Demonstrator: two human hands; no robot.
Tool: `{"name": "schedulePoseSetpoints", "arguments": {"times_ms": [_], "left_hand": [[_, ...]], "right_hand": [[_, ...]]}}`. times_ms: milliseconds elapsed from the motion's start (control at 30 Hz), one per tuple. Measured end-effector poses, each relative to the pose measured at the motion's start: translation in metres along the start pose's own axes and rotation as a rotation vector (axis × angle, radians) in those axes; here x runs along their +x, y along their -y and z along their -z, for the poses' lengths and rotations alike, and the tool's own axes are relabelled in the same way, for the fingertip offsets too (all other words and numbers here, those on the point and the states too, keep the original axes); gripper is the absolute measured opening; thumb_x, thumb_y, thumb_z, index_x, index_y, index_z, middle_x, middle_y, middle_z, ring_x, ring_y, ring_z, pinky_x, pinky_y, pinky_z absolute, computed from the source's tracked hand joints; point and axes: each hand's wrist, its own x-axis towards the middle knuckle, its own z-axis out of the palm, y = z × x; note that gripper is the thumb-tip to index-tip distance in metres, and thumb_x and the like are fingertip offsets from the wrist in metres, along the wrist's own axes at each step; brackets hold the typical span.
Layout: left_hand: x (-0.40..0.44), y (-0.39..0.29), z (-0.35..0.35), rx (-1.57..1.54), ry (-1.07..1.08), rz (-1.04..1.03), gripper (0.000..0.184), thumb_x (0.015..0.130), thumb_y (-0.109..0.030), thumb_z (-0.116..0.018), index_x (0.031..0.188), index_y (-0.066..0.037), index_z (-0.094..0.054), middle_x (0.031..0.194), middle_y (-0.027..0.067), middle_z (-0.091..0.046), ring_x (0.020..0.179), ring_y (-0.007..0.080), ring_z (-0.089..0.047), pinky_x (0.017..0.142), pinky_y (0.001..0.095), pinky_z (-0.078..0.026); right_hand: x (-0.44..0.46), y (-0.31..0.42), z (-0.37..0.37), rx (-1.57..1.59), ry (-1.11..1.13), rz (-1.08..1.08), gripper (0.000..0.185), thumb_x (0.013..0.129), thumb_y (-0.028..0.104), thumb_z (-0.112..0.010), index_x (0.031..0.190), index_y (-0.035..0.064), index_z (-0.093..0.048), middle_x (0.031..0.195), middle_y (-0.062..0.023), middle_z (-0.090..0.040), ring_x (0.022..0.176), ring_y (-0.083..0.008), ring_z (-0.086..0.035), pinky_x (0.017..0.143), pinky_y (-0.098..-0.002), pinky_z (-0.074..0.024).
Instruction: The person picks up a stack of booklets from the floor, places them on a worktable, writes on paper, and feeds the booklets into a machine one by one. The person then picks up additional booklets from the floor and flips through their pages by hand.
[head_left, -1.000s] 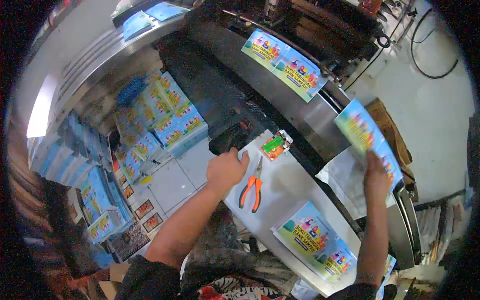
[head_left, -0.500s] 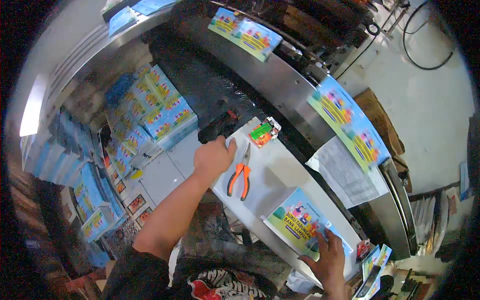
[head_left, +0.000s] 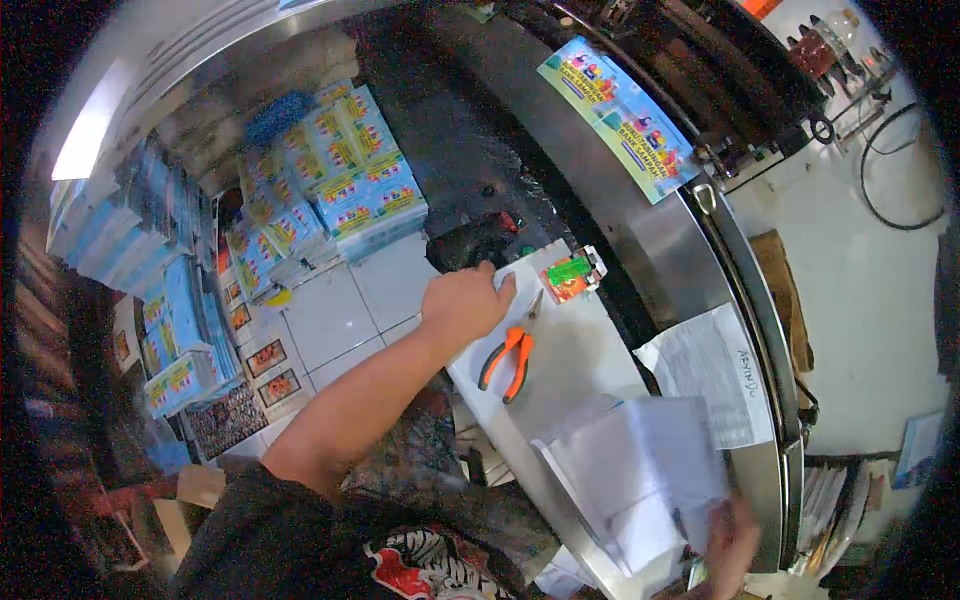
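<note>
My left hand (head_left: 468, 303) rests at the left corner of the white tabletop (head_left: 582, 352), beside a dark object; its thumb stands apart from the partly hidden fingers. Orange-handled pliers (head_left: 518, 350) lie to its right, with a small orange and green packet (head_left: 570, 275) farther back. At the lower right, my blurred right hand (head_left: 730, 540) is closed on the right edge of white sheets (head_left: 640, 470). These lie partly raised over the stack at the table's near end, hiding its printed top.
A printed sheet (head_left: 620, 118) lies on the curved metal surface (head_left: 650, 235). A handwritten paper (head_left: 710, 375) is beside the table. Stacks of printed booklets (head_left: 370, 200) stand on the tiled floor at left. A black cable (head_left: 868, 190) hangs at right.
My right hand moved from the metal surface down to the stack, then to its right edge. White sheets now cover the printed top. My left hand stays at the table corner; the view shifted.
</note>
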Motion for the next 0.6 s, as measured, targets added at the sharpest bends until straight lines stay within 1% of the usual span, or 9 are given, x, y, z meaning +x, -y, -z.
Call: {"name": "schedulePoseSetpoints", "arguments": {"times_ms": [33,67,133,200,267,400,467,533,600], "left_hand": [[-0.001,-0.001,0.002,-0.018,0.011,0.004,0.051,0.095,-0.046,-0.04,0.102,-0.002,-0.063,0.085,0.0209,-0.07,0.08,0.0372,-0.068,0.072,0.0488,-0.054],[-0.001,-0.001,0.003,-0.035,0.021,0.006,0.051,0.095,-0.046,-0.04,0.103,-0.002,-0.063,0.086,0.021,-0.07,0.08,0.0373,-0.069,0.072,0.0484,-0.054],[0.002,0.0,-0.002,-0.043,0.0,0.008,0.052,0.094,-0.048,-0.041,0.101,-0.003,-0.064,0.084,0.0215,-0.069,0.077,0.0386,-0.068,0.07,0.0507,-0.054],[0.001,0.0,-0.002,-0.045,-0.021,0.009,0.053,0.093,-0.051,-0.042,0.098,-0.004,-0.065,0.082,0.0221,-0.069,0.074,0.0399,-0.068,0.068,0.053,-0.054],[-0.003,-0.004,0.007,-0.02,0.0,-0.002,0.049,0.094,-0.045,-0.042,0.095,-0.002,-0.064,0.08,0.0197,-0.07,0.073,0.0373,-0.069,0.068,0.0502,-0.053],[0.0,0.002,-0.006,-0.005,-0.115,-0.032,0.047,0.093,-0.045,-0.043,0.089,-0.003,-0.064,0.075,0.0199,-0.069,0.07,0.0363,-0.069,0.065,0.0511,-0.052],[0.0,0.001,-0.001,-0.027,-0.024,0.004,0.053,0.093,-0.051,-0.041,0.095,-0.004,-0.065,0.08,0.0226,-0.069,0.074,0.0405,-0.068,0.069,0.0533,-0.054],[0.001,0.004,-0.005,-0.038,-0.043,-0.014,0.053,0.093,-0.051,-0.041,0.095,-0.004,-0.065,0.08,0.0229,-0.069,0.074,0.0406,-0.068,0.069,0.0533,-0.054],[0.0,0.005,-0.007,-0.044,-0.06,-0.037,0.053,0.093,-0.051,-0.041,0.094,-0.003,-0.065,0.08,0.0231,-0.068,0.074,0.0407,-0.068,0.069,0.0534,-0.054]], "right_hand": [[0.017,-0.035,0.009,0.04,-0.168,-0.026,0.031,0.086,0.011,-0.056,0.11,-0.007,-0.062,0.106,-0.023,-0.068,0.103,-0.0271,-0.064,0.088,-0.0353,-0.0487],[0.033,-0.014,0.042,-0.091,-0.182,0.007,0.04,0.091,0.017,-0.055,0.124,-0.0062,-0.058,0.12,-0.0263,-0.063,0.113,-0.0298,-0.061,0.093,-0.0382,-0.0475],[0.083,-0.039,0.072,-0.239,-0.642,0.261,0.043,0.092,0.017,-0.057,0.131,-0.001,-0.055,0.126,-0.02,-0.061,0.112,-0.0332,-0.06,0.095,-0.0388,-0.0479],[0.119,0.018,0.076,-0.19,-0.872,0.348,0.045,0.094,0.018,-0.054,0.137,0.0029,-0.05,0.13,-0.0174,-0.059,0.116,-0.03,-0.059,0.095,-0.0391,-0.0485],[0.176,0.015,0.063,-0.285,-0.945,0.508,0.046,0.094,0.016,-0.052,0.139,0.0088,-0.049,0.134,-0.0159,-0.057,0.116,-0.0294,-0.06,0.094,-0.0392,-0.0499],[0.207,0.033,-0.024,-0.407,-0.453,0.211,0.038,0.09,0.004,-0.052,0.128,0.0074,-0.058,0.123,-0.0162,-0.063,0.111,-0.0331,-0.062,0.093,-0.0399,-0.0502],[0.205,0.014,-0.062,-0.482,-0.552,0.576,0.031,0.09,0.003,-0.052,0.12,0.0046,-0.061,0.116,-0.0167,-0.065,0.104,-0.0349,-0.063,0.089,-0.0418,-0.0512],[0.174,0.015,-0.071,-0.362,-0.339,0.444,0.027,0.089,0.005,-0.054,0.115,0.0025,-0.063,0.113,-0.0181,-0.066,0.1,-0.0363,-0.064,0.086,-0.0424,-0.0518],[0.121,0.036,-0.069,-0.292,-0.238,0.39,0.026,0.086,0.01,-0.062,0.111,0.0016,-0.064,0.11,-0.0187,-0.066,0.095,-0.0364,-0.066,0.083,-0.0414,-0.0525]]}}
